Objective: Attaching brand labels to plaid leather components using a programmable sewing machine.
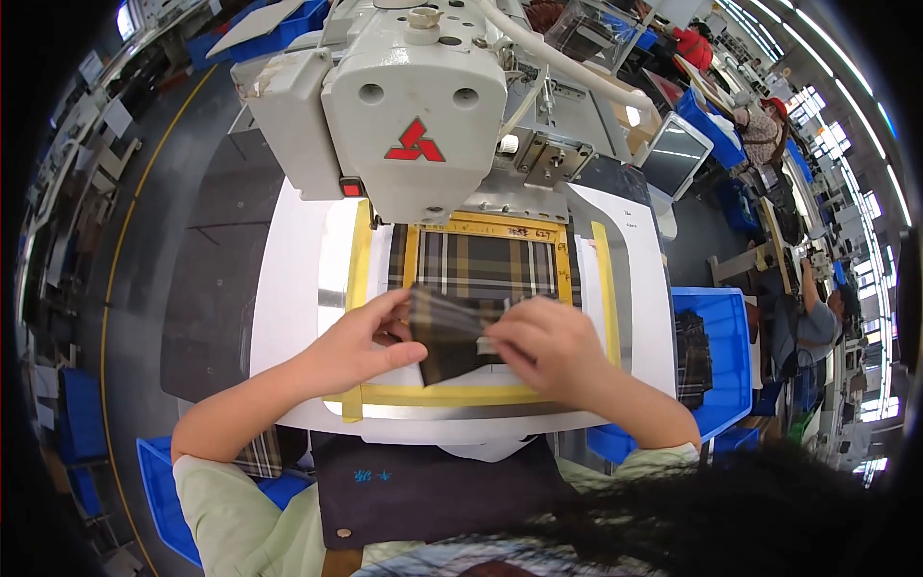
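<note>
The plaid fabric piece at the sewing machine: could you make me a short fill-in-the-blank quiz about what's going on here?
1. Both hands, the left hand and right hand, hold a folded piece of ____ fabric.
2. The frame around the fabric on the table is coloured ____.
3. The bin at the person's right is coloured ____.

Missing words: plaid; yellow; blue

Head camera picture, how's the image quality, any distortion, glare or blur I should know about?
Head view: strong fisheye, the white table edges bow and the corners go black; bright windows blow out at the right rim; the sewing machine head is sharp; the right hand looks slightly motion-blurred over the dark plaid fabric piece; dark hair blocks the lower right.
</note>
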